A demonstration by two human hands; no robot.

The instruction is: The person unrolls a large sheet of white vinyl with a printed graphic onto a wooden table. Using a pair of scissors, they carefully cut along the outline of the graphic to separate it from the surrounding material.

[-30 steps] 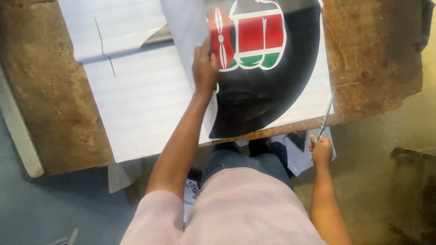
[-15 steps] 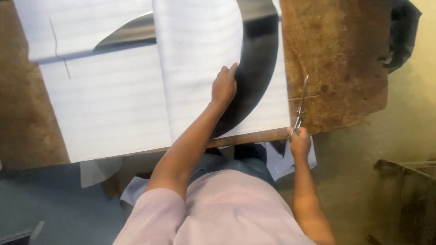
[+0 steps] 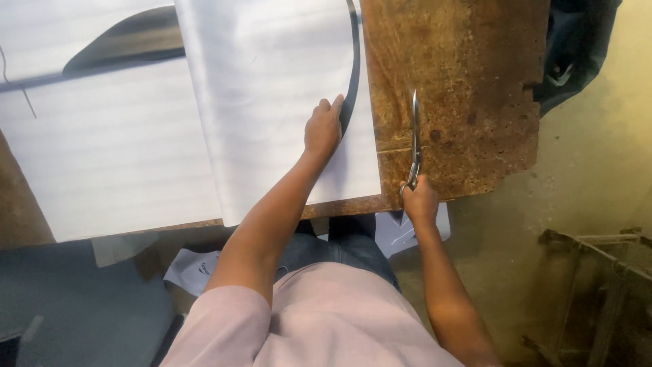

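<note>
At the near table edge, the right hand (image 3: 421,201) grips one pair of slim steel scissors (image 3: 413,139), blades lying closed on the rusty, pitted brown table (image 3: 462,88). Left of it, the left hand (image 3: 323,129) presses flat on one smooth white sheet (image 3: 265,88) with a black curved edge, overlapping another white sheet (image 3: 109,156) further left.

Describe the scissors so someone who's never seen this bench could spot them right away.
Start at the rusty brown table and look right of the white sheet. At its near edge the right hand grips the scissors: slim, silvery metal, blades pointing away, the only shiny thing on the bare brown surface.
</note>
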